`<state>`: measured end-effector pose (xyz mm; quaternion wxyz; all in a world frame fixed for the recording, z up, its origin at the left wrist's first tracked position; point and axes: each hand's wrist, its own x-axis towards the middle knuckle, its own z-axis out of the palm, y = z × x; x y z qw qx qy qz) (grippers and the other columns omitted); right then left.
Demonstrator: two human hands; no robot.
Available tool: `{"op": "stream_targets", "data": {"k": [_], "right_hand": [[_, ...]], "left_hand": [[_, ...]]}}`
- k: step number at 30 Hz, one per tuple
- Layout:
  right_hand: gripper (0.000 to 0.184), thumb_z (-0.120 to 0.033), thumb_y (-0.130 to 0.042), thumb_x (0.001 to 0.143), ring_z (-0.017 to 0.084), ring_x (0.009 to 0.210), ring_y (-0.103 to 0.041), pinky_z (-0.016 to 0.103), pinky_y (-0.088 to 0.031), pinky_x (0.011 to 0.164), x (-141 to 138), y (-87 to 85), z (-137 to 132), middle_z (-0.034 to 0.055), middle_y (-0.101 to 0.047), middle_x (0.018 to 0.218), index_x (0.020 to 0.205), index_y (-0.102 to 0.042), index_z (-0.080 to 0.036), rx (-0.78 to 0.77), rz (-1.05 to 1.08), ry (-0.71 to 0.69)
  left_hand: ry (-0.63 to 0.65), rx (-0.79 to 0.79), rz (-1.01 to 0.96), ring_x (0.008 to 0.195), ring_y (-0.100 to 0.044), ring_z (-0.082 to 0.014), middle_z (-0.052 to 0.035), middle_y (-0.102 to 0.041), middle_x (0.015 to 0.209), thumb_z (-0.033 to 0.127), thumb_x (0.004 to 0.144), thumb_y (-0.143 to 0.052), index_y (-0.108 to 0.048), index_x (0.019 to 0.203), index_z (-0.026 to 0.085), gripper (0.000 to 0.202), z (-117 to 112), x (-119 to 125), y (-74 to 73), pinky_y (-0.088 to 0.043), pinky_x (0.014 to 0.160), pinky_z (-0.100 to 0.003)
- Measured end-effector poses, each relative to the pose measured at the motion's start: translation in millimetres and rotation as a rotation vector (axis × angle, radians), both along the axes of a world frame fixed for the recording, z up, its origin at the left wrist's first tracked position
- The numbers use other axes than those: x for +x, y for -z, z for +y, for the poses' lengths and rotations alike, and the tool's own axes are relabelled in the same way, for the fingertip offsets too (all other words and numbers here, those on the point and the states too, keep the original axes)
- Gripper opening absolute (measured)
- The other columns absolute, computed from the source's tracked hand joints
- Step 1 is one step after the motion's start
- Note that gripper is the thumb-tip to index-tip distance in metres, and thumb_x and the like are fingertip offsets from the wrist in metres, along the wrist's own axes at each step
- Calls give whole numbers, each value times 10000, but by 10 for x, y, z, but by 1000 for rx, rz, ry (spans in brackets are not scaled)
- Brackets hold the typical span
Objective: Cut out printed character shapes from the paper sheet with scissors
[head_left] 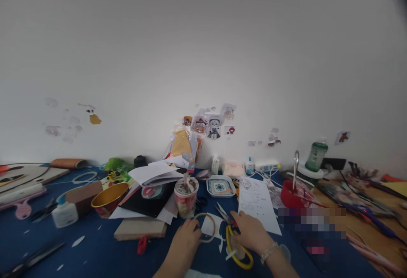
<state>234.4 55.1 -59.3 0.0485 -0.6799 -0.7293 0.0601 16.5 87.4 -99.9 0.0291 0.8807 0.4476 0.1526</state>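
Observation:
My left hand [186, 239] is closed on the edge of a thin ring that looks like a roll of tape [207, 240], held upright above the blue table cover. To its right, my right hand [251, 232] has its fingers curled over a pair of scissors [228, 244] near the pivot. The blades point away from me and a large yellow handle loop hangs toward me. Small pieces of white paper [213, 224] lie between the hands. Just beyond my right hand is a printed sheet [258, 204] with line drawings.
A lidded drink cup [186, 197] stands beyond my left hand, beside stacked papers [157, 171]. A patterned square dish [221, 186] sits at the back. Left are a gold bowl [110, 198], a white glue bottle [65, 213] and other scissors [34, 259]. A red bowl [291, 195] stands right.

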Motion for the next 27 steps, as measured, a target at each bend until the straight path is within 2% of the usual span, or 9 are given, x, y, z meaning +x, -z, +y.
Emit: {"op": "stream_targets", "data": {"k": [3, 6, 11, 15, 18, 19, 22, 24, 27], "right_hand": [[714, -333, -627, 654, 395, 947, -600, 465, -472, 730, -41, 29, -9, 236, -590, 1116, 1307, -431, -121, -50, -20, 35], [627, -299, -564, 714, 391, 921, -613, 459, -471, 717, -68, 56, -10, 251, -610, 1064, 1291, -440, -87, -49, -31, 68], [521, -247, -557, 678, 392, 873, -621, 433, -468, 692, -91, 72, -11, 247, -620, 996, 1167, -546, -66, -2, -1, 63], [545, -173, -535, 663, 355, 861, -626, 391, -468, 695, -99, -16, -14, 250, -571, 1036, 1195, -523, -54, 69, 62, 97], [559, -203, -523, 702, 316, 915, -608, 372, -460, 758, -68, -128, -41, 211, -535, 1055, 1245, -472, -79, 136, 137, 135], [582, -225, -532, 710, 302, 927, -602, 368, -457, 779, -51, -167, -54, 189, -524, 1059, 1271, -442, -101, 154, 165, 142], [662, -226, -568, 698, 252, 983, -576, 323, -446, 833, 10, -267, -87, 127, -487, 1080, 1324, -359, -166, 213, 256, 137], [663, -188, -565, 694, 223, 1022, -550, 292, -435, 859, 46, -303, -90, 100, -469, 1093, 1322, -353, -195, 272, 322, 116], [626, -127, -526, 685, 225, 1017, -535, 317, -431, 870, 81, -293, -51, 86, -470, 1080, 1293, -408, -213, 397, 377, 57]], "left_hand": [[-59, -3, 43, 947, -545, -214, -61, -619, 987, 81, 784, -467, -650, 822, 176, 210, -71, 0, -95, -430, 786, -325], [-53, 12, 30, 945, -538, -215, -60, -613, 975, 93, 776, -471, -639, 837, 176, 197, -118, -3, -122, -432, 770, -318], [-39, 19, 1, 939, -530, -213, -58, -608, 969, 109, 772, -473, -635, 837, 181, 188, -124, -10, -79, -424, 780, -321], [-27, 22, -42, 931, -524, -211, -65, -602, 959, 113, 774, -473, -633, 843, 177, 186, -153, -10, -155, -413, 789, -321], [20, -27, -100, 913, -524, -210, -53, -596, 935, 209, 760, -553, -633, 852, 188, 123, -229, -33, -279, -406, 788, -320], [75, -80, -88, 907, -527, -216, -47, -597, 930, 277, 724, -613, -638, 855, 199, 154, -263, -47, -317, -409, 777, -321], [237, -225, 20, 912, -530, -257, -50, -599, 958, 452, 569, -717, -640, 906, 219, 416, -372, -92, -383, -421, 759, -351], [249, -270, 58, 922, -530, -276, -67, -587, 1009, 482, 509, -736, -621, 950, 213, 529, -435, -110, -401, -426, 761, -374], [224, -331, 60, 932, -535, -277, -74, -572, 1050, 447, 498, -752, -605, 956, 213, 534, -491, -104, -447, -436, 760, -374]]}}
